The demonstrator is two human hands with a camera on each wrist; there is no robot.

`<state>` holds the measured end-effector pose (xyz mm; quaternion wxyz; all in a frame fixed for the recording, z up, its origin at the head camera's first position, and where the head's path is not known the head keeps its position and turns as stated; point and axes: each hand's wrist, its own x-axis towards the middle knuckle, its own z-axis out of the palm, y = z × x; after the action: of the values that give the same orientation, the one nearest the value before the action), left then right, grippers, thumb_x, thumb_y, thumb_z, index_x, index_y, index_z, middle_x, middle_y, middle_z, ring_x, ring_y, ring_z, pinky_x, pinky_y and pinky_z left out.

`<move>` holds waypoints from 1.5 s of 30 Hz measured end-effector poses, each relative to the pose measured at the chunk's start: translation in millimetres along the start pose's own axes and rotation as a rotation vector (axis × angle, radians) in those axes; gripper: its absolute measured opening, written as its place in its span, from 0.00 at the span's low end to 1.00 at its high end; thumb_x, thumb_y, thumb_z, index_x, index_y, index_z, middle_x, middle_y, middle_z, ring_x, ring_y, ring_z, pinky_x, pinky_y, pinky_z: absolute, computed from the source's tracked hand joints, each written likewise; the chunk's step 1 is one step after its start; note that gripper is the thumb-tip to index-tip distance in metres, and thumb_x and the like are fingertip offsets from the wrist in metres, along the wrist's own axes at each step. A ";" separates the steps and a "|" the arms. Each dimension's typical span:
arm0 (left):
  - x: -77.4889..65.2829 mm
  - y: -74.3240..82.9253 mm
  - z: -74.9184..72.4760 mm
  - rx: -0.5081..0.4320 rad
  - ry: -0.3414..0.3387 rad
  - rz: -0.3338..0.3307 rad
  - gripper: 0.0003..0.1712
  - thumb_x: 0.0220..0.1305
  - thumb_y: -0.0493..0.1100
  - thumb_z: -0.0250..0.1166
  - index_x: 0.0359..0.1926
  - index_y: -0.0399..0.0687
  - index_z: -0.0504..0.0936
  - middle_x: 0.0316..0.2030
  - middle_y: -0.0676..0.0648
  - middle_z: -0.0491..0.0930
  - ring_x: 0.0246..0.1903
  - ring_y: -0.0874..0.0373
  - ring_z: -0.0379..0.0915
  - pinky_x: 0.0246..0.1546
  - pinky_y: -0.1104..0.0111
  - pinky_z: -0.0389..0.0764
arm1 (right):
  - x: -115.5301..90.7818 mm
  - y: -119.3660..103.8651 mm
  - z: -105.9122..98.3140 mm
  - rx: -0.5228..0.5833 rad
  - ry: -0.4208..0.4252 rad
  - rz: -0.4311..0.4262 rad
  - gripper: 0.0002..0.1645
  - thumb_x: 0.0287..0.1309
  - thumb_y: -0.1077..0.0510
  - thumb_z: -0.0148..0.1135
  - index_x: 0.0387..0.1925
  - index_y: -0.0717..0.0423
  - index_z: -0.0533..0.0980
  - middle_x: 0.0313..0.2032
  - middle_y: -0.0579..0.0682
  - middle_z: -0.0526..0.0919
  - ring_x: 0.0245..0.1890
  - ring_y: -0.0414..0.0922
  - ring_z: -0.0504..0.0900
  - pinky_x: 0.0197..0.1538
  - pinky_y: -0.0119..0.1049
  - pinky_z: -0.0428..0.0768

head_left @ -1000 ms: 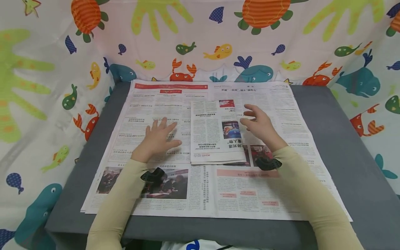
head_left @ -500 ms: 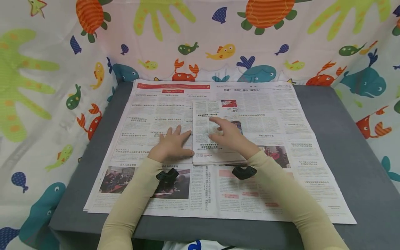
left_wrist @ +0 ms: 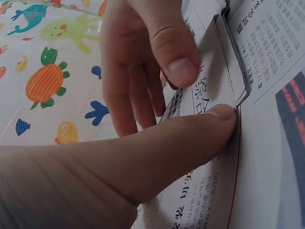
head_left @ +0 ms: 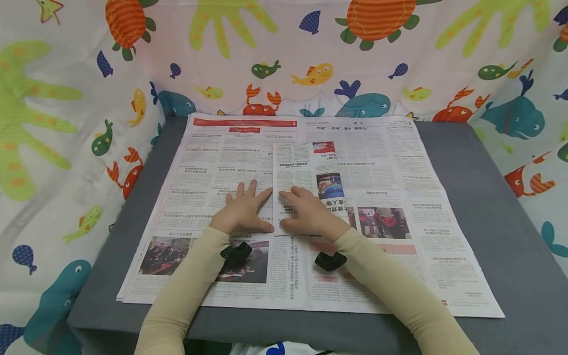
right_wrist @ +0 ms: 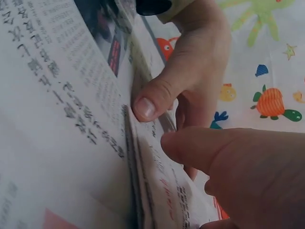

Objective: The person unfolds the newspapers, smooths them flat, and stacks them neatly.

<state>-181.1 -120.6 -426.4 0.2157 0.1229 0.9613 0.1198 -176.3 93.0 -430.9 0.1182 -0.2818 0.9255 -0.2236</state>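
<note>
A folded newspaper (head_left: 290,172) lies on a larger spread newspaper (head_left: 377,148), its left side toward my left hand (head_left: 241,212). That hand rests with its fingers spread on the spread sheets. In the left wrist view, the left thumb (left_wrist: 190,133) touches the corner of the folded paper's edge. My right hand (head_left: 312,214) is over the lower part of the folded newspaper, its fingers pointing left and loosely extended. Its thumb (right_wrist: 195,145) appears just above the folded layers in the right wrist view. Neither hand grips the paper.
The spread newspaper covers much of a grey table (head_left: 448,153), whose front edge is near my body. A white curtain (head_left: 284,44) printed with sea animals hangs behind and along both sides. Black wrist devices (head_left: 330,261) sit on both sleeves.
My right hand has moved left and nearer to me, from the folded newspaper's right side to its lower left. My left hand has moved right, up to its left edge.
</note>
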 end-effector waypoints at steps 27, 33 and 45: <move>-2.4 -1.0 0.8 -0.009 -0.008 0.009 0.69 0.45 0.72 0.75 0.82 0.65 0.48 0.82 0.35 0.33 0.79 0.26 0.25 0.69 0.24 0.40 | 4.3 -0.7 11.1 0.004 0.154 0.035 0.40 0.62 0.59 0.65 0.75 0.56 0.65 0.63 0.60 0.80 0.60 0.57 0.81 0.59 0.54 0.79; -1.8 -0.9 1.2 -0.040 -0.001 0.014 0.66 0.48 0.76 0.70 0.82 0.65 0.48 0.82 0.35 0.33 0.78 0.26 0.23 0.69 0.23 0.39 | 2.5 6.7 0.4 0.142 0.275 0.058 0.36 0.61 0.65 0.64 0.72 0.60 0.69 0.56 0.63 0.84 0.44 0.55 0.86 0.45 0.48 0.82; 0.5 -0.1 -0.4 -0.101 0.011 0.003 0.55 0.64 0.79 0.51 0.83 0.65 0.43 0.82 0.35 0.35 0.79 0.26 0.24 0.69 0.23 0.37 | -7.3 25.1 -22.3 0.495 0.412 0.227 0.33 0.66 0.61 0.62 0.72 0.56 0.69 0.58 0.66 0.83 0.55 0.60 0.85 0.50 0.54 0.85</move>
<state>-181.7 -120.6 -426.2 0.2163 0.1127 0.9549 0.1693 -189.9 123.5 -422.9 0.0175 -0.0886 0.8730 -0.4792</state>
